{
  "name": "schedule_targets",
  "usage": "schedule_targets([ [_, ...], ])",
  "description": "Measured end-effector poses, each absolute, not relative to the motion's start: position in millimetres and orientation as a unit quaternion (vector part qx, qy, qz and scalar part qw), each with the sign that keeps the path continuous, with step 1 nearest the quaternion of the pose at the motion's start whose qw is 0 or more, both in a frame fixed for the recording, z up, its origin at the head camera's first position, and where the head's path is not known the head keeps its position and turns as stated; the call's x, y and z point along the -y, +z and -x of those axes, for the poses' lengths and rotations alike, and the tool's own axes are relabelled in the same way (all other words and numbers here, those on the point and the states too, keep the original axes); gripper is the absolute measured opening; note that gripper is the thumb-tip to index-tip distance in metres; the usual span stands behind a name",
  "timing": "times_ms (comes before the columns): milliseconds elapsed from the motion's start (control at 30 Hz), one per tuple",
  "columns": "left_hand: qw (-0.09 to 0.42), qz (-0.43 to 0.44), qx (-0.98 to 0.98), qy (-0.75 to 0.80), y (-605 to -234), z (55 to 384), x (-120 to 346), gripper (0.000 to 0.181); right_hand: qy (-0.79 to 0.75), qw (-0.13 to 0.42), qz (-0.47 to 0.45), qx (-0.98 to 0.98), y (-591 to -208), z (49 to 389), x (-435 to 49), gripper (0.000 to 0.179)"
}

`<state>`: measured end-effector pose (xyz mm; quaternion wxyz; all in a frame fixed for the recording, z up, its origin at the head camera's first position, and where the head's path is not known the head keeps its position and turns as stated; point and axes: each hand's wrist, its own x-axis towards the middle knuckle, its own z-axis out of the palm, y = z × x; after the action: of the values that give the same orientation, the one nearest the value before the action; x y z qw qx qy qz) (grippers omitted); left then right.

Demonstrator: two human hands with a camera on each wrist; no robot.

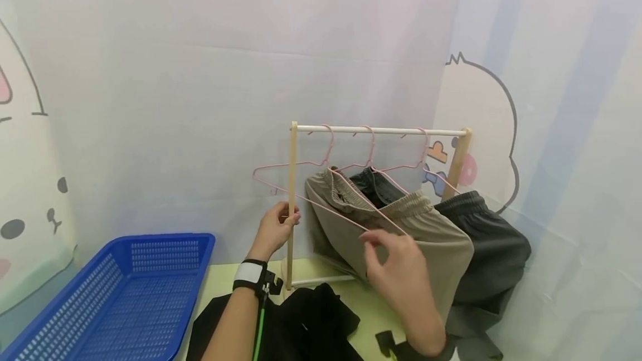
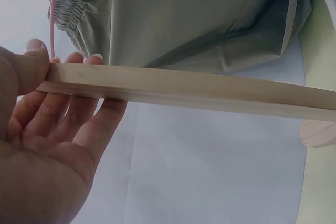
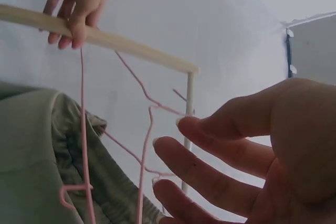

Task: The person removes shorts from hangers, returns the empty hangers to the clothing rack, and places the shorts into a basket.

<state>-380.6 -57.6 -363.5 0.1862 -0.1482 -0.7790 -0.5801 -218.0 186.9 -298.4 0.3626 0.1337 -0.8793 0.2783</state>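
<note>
My left hand (image 1: pixel 273 228) grips the upright wooden post (image 1: pixel 292 171) of a small clothes rack, thumb on one side and fingers around the other. Close by, a pink hanger (image 1: pixel 281 166) hooks over the rack's rod, one end sticking out past the post. Over the hanger's other end, my right hand (image 1: pixel 403 269) hovers with loosely bent fingers (image 3: pixel 210 182) and nothing between them; its fingertips overlap the hanger bar in the head view. Beige pants with an elastic waist (image 1: pixel 436 249) hang there, beside dark grey pants (image 1: pixel 494 244).
Two more pink hangers hang farther along the white rod (image 1: pixel 391 130). A blue plastic basket (image 1: pixel 208 244) stands at the left. Black cloth (image 1: pixel 316 316) lies in front of the rack on the pale green tabletop (image 1: pixel 220 272). A printed curtain (image 1: pixel 200 71) backs the scene.
</note>
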Motion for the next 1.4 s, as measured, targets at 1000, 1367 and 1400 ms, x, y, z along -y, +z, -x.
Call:
schedule_targets([
  [1000, 0.211, 0.057, 0.912, -0.348, -316, 253, 144, 0.070, 0.175, 0.114, -0.229, 0.951, -348, 230, -111, 0.026],
  [1367, 0.183, -0.038, 0.950, -0.250, -312, 195, 235, 0.080, 0.150, 0.109, -0.220, 0.958, -352, 231, -119, 0.028],
  [1400, 0.184, -0.041, 0.952, -0.241, -315, 194, 247, 0.079, 0.149, 0.109, -0.222, 0.957, -352, 231, -119, 0.028],
])
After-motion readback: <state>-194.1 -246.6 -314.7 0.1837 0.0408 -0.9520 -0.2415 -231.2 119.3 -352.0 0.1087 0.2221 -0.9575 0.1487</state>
